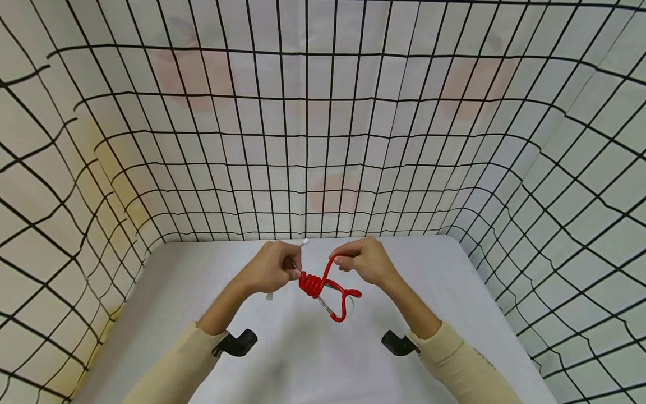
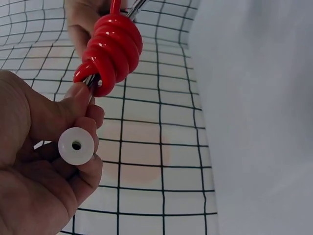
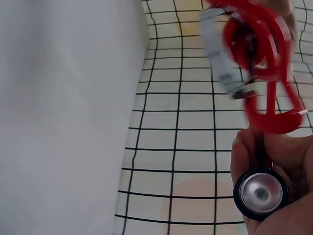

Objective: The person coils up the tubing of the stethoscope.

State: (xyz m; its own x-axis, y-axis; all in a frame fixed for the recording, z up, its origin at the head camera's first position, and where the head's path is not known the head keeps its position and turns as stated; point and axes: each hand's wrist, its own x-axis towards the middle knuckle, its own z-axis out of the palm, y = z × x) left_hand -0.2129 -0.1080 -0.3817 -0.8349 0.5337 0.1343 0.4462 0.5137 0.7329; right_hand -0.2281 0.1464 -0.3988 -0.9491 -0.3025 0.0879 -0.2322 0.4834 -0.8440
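Observation:
Between the hands, raised over the white table, is a stethoscope with red tubing. Several turns of the tubing form a tight coil (image 1: pixel 312 285) round its metal ear tubes (image 2: pixel 138 7). My left hand (image 1: pixel 272 266) pinches the metal just beside the coil. One white eartip (image 2: pixel 77 146) faces the left wrist camera, in front of the curled fingers. To the right, my right hand (image 1: pixel 365 262) pinches the tubing's end, stretched up from the coil. The round chestpiece (image 3: pixel 261 194), dark-rimmed, sits by that hand's fingers. A loose red loop (image 1: pixel 339 318) hangs below, blurred in the right wrist view.
A white-covered table (image 1: pixel 202 348) lies beneath the hands. Black wire mesh (image 1: pixel 305 134) rises at the back and both sides, with pale cloth behind it. Dark wrist mounts (image 1: pixel 241 343) stick out inward from both sleeves.

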